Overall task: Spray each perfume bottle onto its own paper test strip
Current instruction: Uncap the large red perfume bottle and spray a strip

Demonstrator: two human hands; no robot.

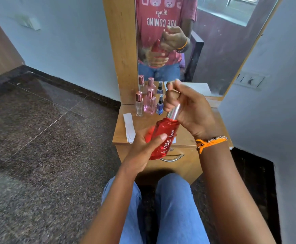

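The person holds the red perfume bottle (163,138) above the front edge of the wooden dressing table (187,138), tilted with its silver cap (174,111) toward 1 o'clock. The left hand (143,148) grips the bottle body from the 8 o'clock side, thumb pressed across the label. The right hand (189,110) is curled round the silver cap from the 2 o'clock side.

At 11 o'clock from the red bottle, three more bottles stand upright near the mirror (205,41): a clear bottle (139,104) with a rose cap, a pink bottle (150,103) just beside it, and a small blue bottle (160,105) with a black sprayer. The paper test strips (129,126) lie flat at the table's left edge, at 9 o'clock from the red bottle, apart from it. An orange thread bracelet (208,142) circles the right wrist.
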